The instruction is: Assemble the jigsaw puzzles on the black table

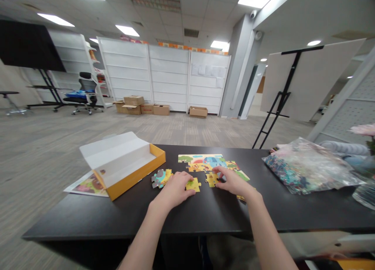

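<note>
Forearms (143,238) reach over the dark surface (222,215), hands apart, neither gripping: left hand (175,190) flat on a yellow jigsaw piece (193,185), right hand (234,182) touching a second piece (211,179), just below the part-built puzzle (202,160). Light, stiff card, so pinch by the edges.

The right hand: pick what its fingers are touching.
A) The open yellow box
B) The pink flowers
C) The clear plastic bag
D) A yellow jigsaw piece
D. The fingers of the right hand lie against a yellow jigsaw piece on the table, well away from the open yellow box and the clear plastic bag.
</note>
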`<action>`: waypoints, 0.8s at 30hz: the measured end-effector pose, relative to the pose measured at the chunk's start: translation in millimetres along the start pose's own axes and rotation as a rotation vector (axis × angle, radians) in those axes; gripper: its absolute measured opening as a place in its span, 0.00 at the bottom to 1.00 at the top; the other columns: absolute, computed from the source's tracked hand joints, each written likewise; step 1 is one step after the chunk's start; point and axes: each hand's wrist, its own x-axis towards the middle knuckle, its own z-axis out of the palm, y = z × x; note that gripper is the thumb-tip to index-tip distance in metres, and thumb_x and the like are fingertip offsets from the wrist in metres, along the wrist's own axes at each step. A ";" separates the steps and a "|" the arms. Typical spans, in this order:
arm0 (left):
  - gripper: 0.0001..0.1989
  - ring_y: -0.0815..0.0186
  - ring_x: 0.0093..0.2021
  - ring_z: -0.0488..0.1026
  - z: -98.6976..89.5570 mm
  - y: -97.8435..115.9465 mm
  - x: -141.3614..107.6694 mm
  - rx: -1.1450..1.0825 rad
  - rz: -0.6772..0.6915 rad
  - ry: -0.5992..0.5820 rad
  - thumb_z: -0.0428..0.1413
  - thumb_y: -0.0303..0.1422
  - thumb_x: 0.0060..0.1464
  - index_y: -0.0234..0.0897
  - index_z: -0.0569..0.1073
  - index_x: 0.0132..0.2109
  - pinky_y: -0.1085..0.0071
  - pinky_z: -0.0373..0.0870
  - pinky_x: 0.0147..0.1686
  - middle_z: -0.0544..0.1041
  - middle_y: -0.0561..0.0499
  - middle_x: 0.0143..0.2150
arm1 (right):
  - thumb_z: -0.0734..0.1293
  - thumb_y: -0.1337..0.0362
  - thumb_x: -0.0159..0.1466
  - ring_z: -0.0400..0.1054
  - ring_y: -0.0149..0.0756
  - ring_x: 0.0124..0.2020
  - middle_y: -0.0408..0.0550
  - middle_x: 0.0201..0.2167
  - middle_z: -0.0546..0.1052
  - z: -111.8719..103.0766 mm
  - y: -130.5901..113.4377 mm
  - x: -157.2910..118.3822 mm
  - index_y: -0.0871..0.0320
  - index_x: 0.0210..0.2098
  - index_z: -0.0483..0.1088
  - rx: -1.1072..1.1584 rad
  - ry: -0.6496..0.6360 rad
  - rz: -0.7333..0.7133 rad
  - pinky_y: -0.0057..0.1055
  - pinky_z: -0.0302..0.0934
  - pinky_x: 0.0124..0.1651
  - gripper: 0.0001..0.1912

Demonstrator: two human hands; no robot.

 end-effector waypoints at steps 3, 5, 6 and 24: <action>0.16 0.52 0.54 0.71 -0.2 1.6 0.2 0.002 0.000 0.000 0.61 0.38 0.55 0.37 0.77 0.50 0.60 0.67 0.56 0.77 0.44 0.52 | 0.71 0.68 0.56 0.71 0.39 0.46 0.50 0.49 0.76 0.7 2.9 2.9 0.56 0.58 0.65 0.042 -0.006 0.007 0.35 0.64 0.50 0.30; 0.16 0.52 0.55 0.71 -0.4 2.9 0.7 -0.002 -0.001 -0.001 0.61 0.38 0.55 0.38 0.76 0.50 0.60 0.67 0.56 0.77 0.44 0.52 | 0.71 0.68 0.55 0.71 0.39 0.45 0.51 0.50 0.76 1.0 4.1 4.7 0.56 0.59 0.64 0.060 -0.008 0.009 0.35 0.64 0.50 0.33; 0.16 0.52 0.55 0.71 -0.5 3.4 1.0 -0.004 -0.001 -0.003 0.61 0.38 0.56 0.38 0.76 0.50 0.59 0.67 0.56 0.77 0.44 0.53 | 0.72 0.67 0.55 0.71 0.38 0.45 0.51 0.51 0.76 1.2 4.2 5.4 0.56 0.60 0.63 0.067 -0.010 0.012 0.35 0.64 0.50 0.34; 0.15 0.53 0.56 0.70 -3.7 12.7 -0.6 0.006 -0.039 -0.011 0.60 0.36 0.57 0.39 0.75 0.51 0.59 0.65 0.57 0.75 0.45 0.54 | 0.71 0.66 0.54 0.70 0.38 0.42 0.48 0.48 0.77 -6.1 22.4 -9.1 0.54 0.55 0.70 0.083 0.055 0.058 0.35 0.64 0.49 0.28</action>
